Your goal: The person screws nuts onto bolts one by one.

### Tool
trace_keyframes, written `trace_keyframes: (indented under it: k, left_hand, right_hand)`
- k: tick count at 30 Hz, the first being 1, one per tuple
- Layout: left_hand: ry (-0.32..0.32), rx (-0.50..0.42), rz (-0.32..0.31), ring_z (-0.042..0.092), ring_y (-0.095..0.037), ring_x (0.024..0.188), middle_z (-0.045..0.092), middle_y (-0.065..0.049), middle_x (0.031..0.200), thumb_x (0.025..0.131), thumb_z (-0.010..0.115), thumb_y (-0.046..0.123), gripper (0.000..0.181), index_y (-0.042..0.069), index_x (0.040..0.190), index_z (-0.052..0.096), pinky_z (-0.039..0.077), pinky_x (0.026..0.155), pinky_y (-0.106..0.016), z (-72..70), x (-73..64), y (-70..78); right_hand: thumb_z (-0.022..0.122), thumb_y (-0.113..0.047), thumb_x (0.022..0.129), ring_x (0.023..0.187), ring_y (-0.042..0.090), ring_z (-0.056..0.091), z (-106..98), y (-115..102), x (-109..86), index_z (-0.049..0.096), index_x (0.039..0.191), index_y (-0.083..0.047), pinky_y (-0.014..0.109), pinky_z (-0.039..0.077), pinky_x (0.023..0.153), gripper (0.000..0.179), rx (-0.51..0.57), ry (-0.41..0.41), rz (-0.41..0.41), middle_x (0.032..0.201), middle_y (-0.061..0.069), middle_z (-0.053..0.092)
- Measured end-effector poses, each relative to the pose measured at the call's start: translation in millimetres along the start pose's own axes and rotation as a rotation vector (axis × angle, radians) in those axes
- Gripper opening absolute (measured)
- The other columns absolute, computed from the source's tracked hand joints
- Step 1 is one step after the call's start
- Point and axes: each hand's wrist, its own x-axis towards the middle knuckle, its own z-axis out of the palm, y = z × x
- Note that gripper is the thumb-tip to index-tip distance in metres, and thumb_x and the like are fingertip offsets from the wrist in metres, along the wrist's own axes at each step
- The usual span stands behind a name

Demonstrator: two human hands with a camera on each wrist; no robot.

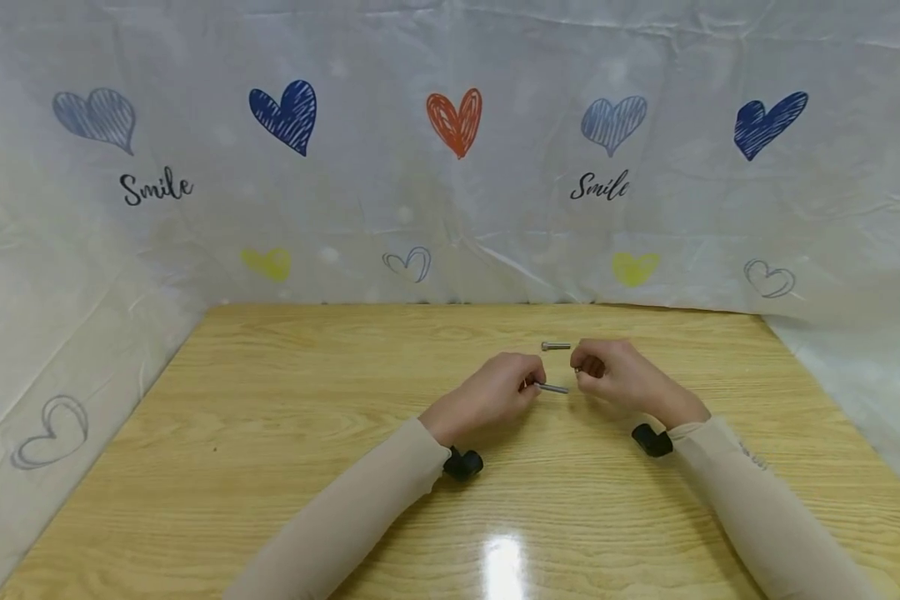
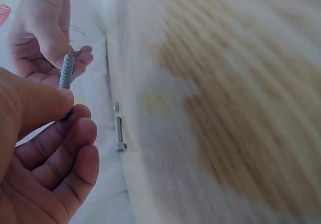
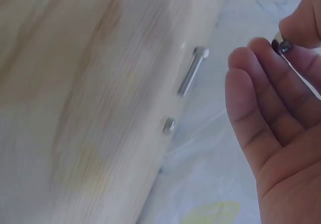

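Note:
My left hand (image 1: 504,385) pinches a metal bolt (image 1: 553,388) between thumb and forefinger, its threaded end pointing right toward the other hand. In the left wrist view the bolt's thread (image 2: 66,71) sticks up past the thumb, and the fingers cover its head end. Across a small gap, my right hand (image 1: 624,377) pinches a small metal nut (image 3: 282,45) between thumb and fingertips. Just beyond both hands, a second bolt (image 1: 556,346) with a socket head lies on the table. Beside that bolt's threaded end lies another nut (image 3: 169,125), hidden behind the right hand in the head view.
The wood-grain table (image 1: 285,417) runs back to a white cloth (image 1: 375,200) printed with hearts. More of the cloth hangs at the left and right sides. A black wrist camera (image 1: 462,463) sits under the left wrist, another (image 1: 652,440) beside the right.

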Motion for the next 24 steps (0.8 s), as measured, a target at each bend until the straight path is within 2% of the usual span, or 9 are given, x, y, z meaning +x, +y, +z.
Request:
trace_keyframes:
  k: [5,12,24]
  left_hand:
    - [0.066,-0.014,0.032,0.053,-0.009,0.072,0.059,0.006,0.085,0.092,0.06,0.007,0.007,0.009,0.095,0.066,0.045,0.066,-0.022,-5.1,-11.6,0.3]
    - [0.106,-0.034,0.044,0.052,-0.009,0.071,0.059,0.005,0.083,0.092,0.063,0.007,0.005,0.009,0.094,0.066,0.045,0.064,-0.022,-10.2,-23.5,2.8]
    - [0.188,-0.043,0.018,0.053,-0.008,0.072,0.06,0.005,0.086,0.092,0.063,0.007,0.005,0.01,0.095,0.065,0.046,0.063,-0.023,-19.1,-42.8,0.3]
  right_hand:
    - [0.06,-0.003,0.087,0.073,0.007,0.057,4.6,-7.0,-0.2,0.064,0.095,-0.006,0.029,0.05,0.067,0.009,0.011,0.039,-0.049,0.084,-0.003,0.062]
    - [0.061,-0.007,0.09,0.074,0.008,0.057,9.5,-15.6,-2.3,0.064,0.096,-0.008,0.032,0.052,0.068,0.007,0.026,0.059,-0.098,0.087,0.002,0.063]
    - [0.062,0.0,0.086,0.073,0.007,0.058,17.8,-25.3,2.7,0.063,0.096,-0.012,0.035,0.052,0.065,0.016,0.062,0.124,-0.192,0.088,0.002,0.064]
